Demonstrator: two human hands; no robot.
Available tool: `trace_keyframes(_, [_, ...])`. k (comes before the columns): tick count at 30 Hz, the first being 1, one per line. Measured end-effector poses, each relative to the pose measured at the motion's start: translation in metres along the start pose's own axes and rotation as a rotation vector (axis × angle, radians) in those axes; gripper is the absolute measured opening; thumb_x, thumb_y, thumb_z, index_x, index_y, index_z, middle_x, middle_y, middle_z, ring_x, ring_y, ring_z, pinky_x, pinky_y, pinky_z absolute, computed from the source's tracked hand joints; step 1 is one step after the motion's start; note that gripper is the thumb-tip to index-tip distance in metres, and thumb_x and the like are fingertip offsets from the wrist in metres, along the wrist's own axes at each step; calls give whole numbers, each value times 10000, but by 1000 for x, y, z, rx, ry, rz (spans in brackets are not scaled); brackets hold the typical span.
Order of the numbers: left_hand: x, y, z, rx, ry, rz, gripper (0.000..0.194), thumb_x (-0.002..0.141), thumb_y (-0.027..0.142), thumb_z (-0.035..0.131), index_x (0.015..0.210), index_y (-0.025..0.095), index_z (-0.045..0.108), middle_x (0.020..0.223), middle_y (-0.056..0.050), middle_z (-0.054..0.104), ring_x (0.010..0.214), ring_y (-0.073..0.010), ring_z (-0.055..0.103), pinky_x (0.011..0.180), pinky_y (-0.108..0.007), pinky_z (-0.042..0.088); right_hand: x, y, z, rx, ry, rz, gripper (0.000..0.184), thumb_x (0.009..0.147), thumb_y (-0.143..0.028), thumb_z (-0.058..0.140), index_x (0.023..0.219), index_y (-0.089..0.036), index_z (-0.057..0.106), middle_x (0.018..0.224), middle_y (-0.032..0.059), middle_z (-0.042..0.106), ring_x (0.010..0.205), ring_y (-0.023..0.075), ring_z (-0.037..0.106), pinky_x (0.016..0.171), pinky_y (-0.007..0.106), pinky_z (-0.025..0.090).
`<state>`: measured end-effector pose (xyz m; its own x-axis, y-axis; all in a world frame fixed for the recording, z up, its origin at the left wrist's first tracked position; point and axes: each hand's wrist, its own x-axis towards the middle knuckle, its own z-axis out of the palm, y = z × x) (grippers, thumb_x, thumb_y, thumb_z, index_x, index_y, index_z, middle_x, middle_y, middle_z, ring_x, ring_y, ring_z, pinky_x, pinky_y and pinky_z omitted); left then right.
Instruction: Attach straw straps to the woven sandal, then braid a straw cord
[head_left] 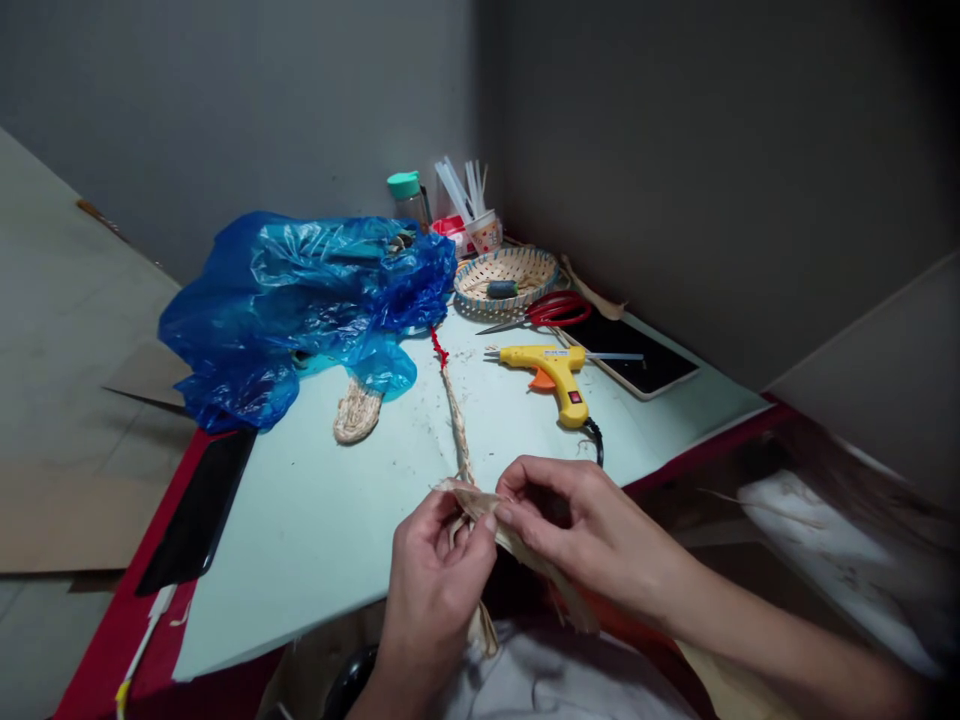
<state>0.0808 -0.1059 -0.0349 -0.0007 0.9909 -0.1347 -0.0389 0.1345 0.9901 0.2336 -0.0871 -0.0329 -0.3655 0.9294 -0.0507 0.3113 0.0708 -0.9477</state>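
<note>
Both hands meet at the near edge of a pale blue table top [330, 520]. My left hand [439, 580] pinches the end of a braided straw cord [455, 415], fingers closed round loose straw strips. My right hand [577, 520] pinches the same pale strips from the right, fingers curled. The braid runs away from my hands across the table to a red tie [438, 347] at its far end. More straw strands hang down below my hands.
A yellow glue gun [555, 375] lies right of the braid, its cord trailing. Red scissors [551, 310], a woven basket [506, 275], a tablet [637, 355], a cup of glue sticks [480, 225], a blue plastic bag [300, 300], a small woven straw piece [356, 412] and a black phone [199, 510] sit around.
</note>
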Motion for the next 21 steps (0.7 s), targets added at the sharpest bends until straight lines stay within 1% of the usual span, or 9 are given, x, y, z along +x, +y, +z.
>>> trace_keyframes(4, [3, 0, -4, 88, -38, 47, 132, 794, 276, 645, 731, 172, 593, 697, -2, 580, 668, -139, 515, 617, -213, 427, 2, 1, 6, 84, 42, 36, 119, 863, -252, 570, 772, -175, 567, 634, -42, 488, 584, 105, 418, 545, 216, 334])
trace_keyframes(7, [3, -1, -8, 104, -74, 14, 183, 807, 324, 637, 728, 167, 587, 653, 12, 513, 605, -123, 458, 550, -213, 367, 4, 1, 4, 348, -64, 112, 181, 856, -316, 620, 789, -158, 565, 665, -36, 480, 600, 99, 392, 548, 214, 302])
trace_keyframes(10, [1, -1, -10, 53, -82, -70, 223, 794, 365, 672, 738, 166, 586, 602, 21, 490, 563, -112, 448, 523, -214, 329, 5, 0, -2, 563, -190, 145, 266, 827, -385, 697, 814, -141, 592, 685, -33, 492, 607, 92, 386, 561, 212, 291])
trace_keyframes(12, [-1, 0, -10, -9, -86, -138, 240, 776, 377, 705, 754, 167, 590, 592, 15, 518, 550, -108, 460, 514, -209, 320, 3, -2, -6, 557, -187, 109, 276, 838, -401, 707, 827, -149, 593, 702, -34, 505, 625, 94, 405, 578, 210, 310])
trace_keyframes(15, [-3, 0, -10, -93, -91, -208, 251, 749, 379, 742, 783, 170, 606, 606, 8, 564, 543, -103, 475, 507, -199, 327, -1, -5, -8, 398, -102, 12, 233, 917, -388, 635, 852, -172, 579, 767, -27, 523, 697, 107, 434, 614, 213, 333])
trace_keyframes(16, [-3, 1, -10, -114, -89, -219, 250, 743, 374, 750, 788, 172, 609, 615, 7, 574, 541, -102, 480, 506, -197, 332, -3, -6, -8, 391, -87, 0, 218, 946, -378, 598, 862, -179, 570, 798, -20, 533, 728, 113, 446, 638, 218, 346])
trace_keyframes(17, [-3, 0, -10, -127, -82, -227, 246, 741, 369, 752, 787, 175, 609, 617, 11, 578, 531, -97, 475, 502, -195, 332, -6, -6, -9, 435, -85, -2, 210, 967, -371, 567, 869, -185, 558, 814, -13, 538, 754, 121, 461, 665, 226, 361])
trace_keyframes(19, [-3, -1, -11, -143, -66, -231, 230, 740, 353, 752, 780, 177, 608, 607, 24, 569, 504, -81, 444, 489, -187, 320, -14, -8, -13, 655, -99, 15, 199, 976, -368, 547, 879, -194, 535, 784, -7, 521, 756, 131, 479, 697, 248, 389])
trace_keyframes(21, [-3, -2, -12, -145, -51, -223, 221, 739, 340, 752, 770, 177, 607, 599, 32, 555, 503, -77, 431, 493, -184, 320, -24, -9, -25, 885, -112, 57, 185, 949, -375, 582, 892, -206, 533, 670, -35, 419, 614, 106, 421, 605, 236, 387])
